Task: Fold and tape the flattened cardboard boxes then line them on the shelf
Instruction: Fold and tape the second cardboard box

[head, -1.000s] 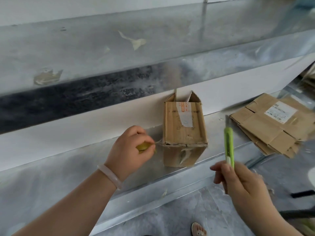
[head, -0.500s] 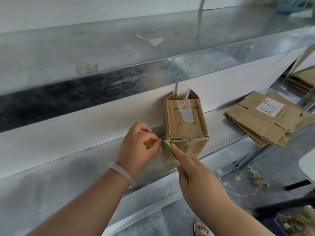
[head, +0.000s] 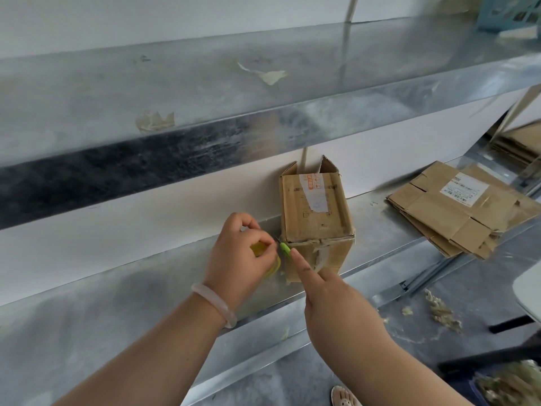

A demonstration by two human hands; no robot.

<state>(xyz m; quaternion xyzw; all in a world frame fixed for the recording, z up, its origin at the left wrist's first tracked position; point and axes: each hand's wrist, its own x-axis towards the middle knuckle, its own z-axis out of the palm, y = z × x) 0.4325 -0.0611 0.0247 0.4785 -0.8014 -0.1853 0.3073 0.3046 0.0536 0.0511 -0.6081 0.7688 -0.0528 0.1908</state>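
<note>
Right hand (head: 336, 300) holds green cutter (head: 285, 249) at folded box (head: 316, 212), near-left corner.

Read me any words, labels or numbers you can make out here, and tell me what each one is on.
Nothing here is legible.
On the folded box, the sticker with orange print: too blurred.
On the flattened boxes, the white label: barcode shows, text too small.

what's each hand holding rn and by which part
The left hand grips a yellow roll, probably tape, around its rim. The right hand holds a green cutter by its body, index finger laid along it.
</note>
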